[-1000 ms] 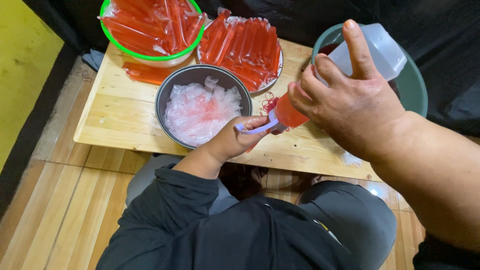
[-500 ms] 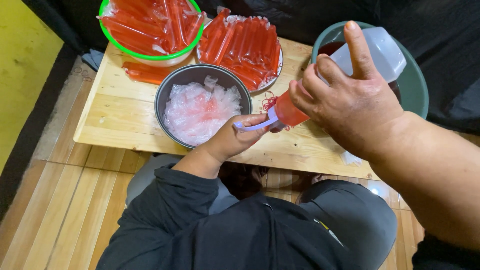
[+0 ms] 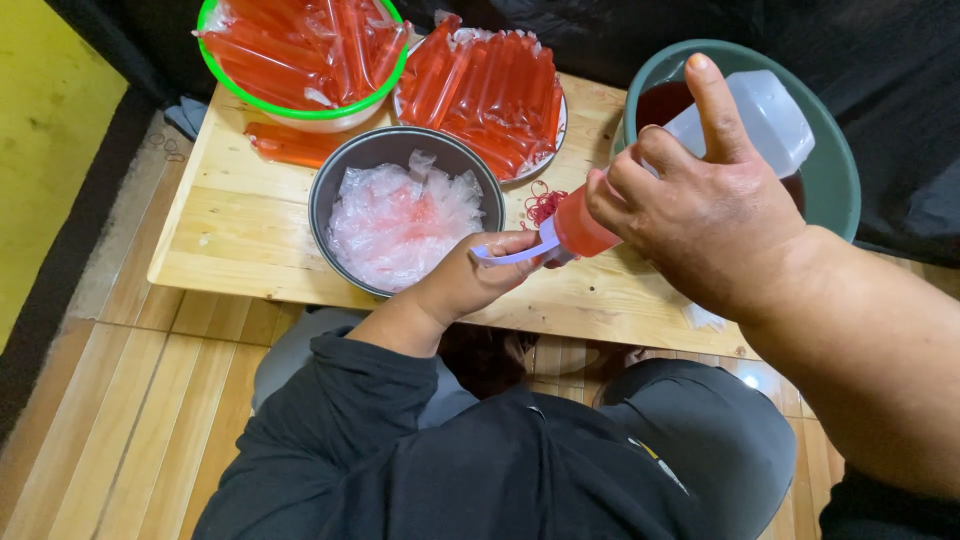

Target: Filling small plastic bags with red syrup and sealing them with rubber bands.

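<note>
Right hand: the right hand is clenched around a clear plastic bottle tipped on its side, its index finger stretched along the bottle's body.
Bottle: its orange-red nozzle points left and down, over the near edge of the wooden table.
Left hand: the left hand grasps a thin clear plastic sleeve between thumb and fingers, holding its mouth right at the nozzle tip.
Sleeve: it hangs just in front of the grey metal bowl, touching the nozzle.
Grey bowl: it holds a heap of empty clear plastic sleeves, tinged pink.
Rubber bands: a small red tangle lies on the table just beside the nozzle.
Green basin: the basin sits behind the right hand and holds dark red liquid.
Far side: a plate and a green-rimmed white bowl are piled with filled red tubes.
</note>
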